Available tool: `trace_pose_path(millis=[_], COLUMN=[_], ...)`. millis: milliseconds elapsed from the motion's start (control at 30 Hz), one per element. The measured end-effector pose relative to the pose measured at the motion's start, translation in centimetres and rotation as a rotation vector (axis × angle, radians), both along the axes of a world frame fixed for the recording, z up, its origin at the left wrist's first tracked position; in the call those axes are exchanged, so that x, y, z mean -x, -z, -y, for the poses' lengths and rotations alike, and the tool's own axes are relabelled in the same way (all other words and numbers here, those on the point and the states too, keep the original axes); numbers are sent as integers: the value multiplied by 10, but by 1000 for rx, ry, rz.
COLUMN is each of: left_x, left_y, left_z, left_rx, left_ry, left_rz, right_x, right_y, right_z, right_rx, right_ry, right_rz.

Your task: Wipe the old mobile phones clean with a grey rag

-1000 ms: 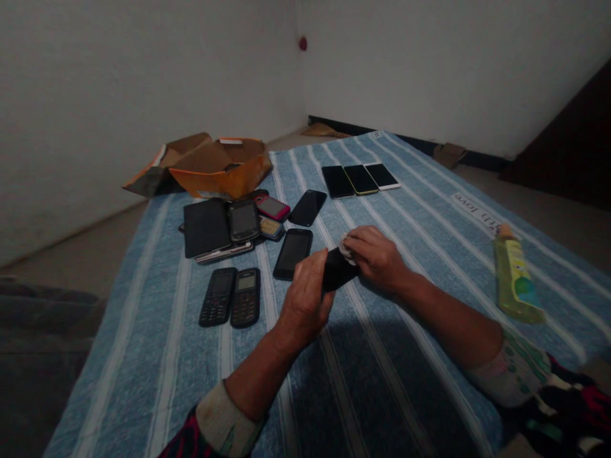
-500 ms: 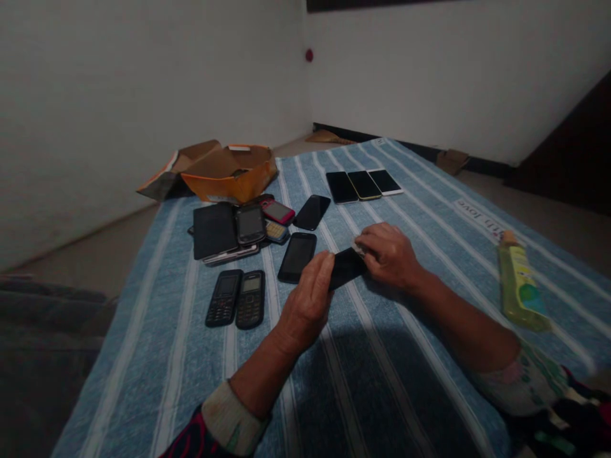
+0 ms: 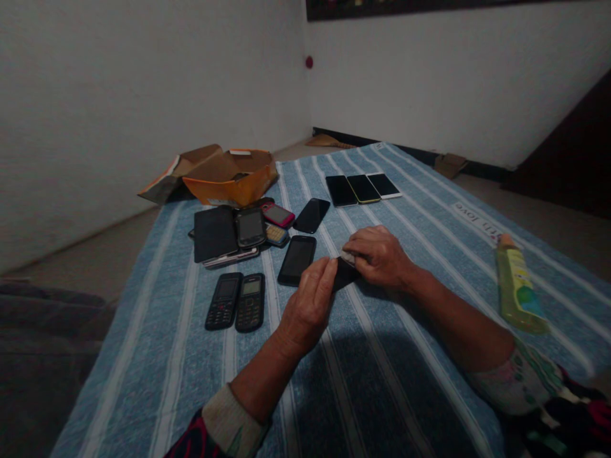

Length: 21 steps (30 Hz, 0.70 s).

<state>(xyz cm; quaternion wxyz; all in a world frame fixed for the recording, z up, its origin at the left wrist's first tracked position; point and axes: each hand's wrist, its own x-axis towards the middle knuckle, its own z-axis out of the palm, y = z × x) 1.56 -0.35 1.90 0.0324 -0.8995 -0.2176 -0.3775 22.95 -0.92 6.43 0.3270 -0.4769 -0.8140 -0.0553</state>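
Between my hands is a black smartphone (image 3: 345,275), much of it hidden by my fingers. My left hand (image 3: 307,310) grips its near end. My right hand (image 3: 377,257) presses a white cloth (image 3: 348,257) against its far end. Just beyond my left hand lies a black smartphone (image 3: 296,260) on the blue striped towel (image 3: 410,369). Two black keypad phones (image 3: 237,302) lie side by side to the left of that hand.
Farther back are a heap of phones and a black case (image 3: 233,234), a lone smartphone (image 3: 311,215), and a row of three smartphones (image 3: 363,188). An orange cardboard box (image 3: 231,179) stands past the towel's far edge. A green tube (image 3: 518,286) lies at right.
My left hand has moved up over the black smartphone and covers more of it. The cloth has shifted slightly along the phone under my right hand.
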Motion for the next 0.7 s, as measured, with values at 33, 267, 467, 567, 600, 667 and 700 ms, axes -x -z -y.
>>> trace_pose_path(millis=[33,267,467,567,600,667,700], left_x=[0,0,1,2,2,2,2], left_y=[0,-3,-3,-2,-2,-2,-1], left_z=[0,-1,-2,-2,-3,-3,-3], left_rx=[7,20,39,39,40,50,58], left_ry=[-3,-20,-30,-33,-34,-37,-38], left_rz=[-6,-12,-24,-27,-28,-30,-31], right_x=[-7,-38,-36,-37,-38,-39,-40], right_y=[1,8,18,20,21,22,23], right_z=[-2,-10,-12,-14,-15,-16,-17], right_rx=[8,186,387,397,404,438,464], right_ry=[23,168,278,268,257,235,231], right_rz=[-46,-639,-1131,-1288,-1329,-1388,-1402])
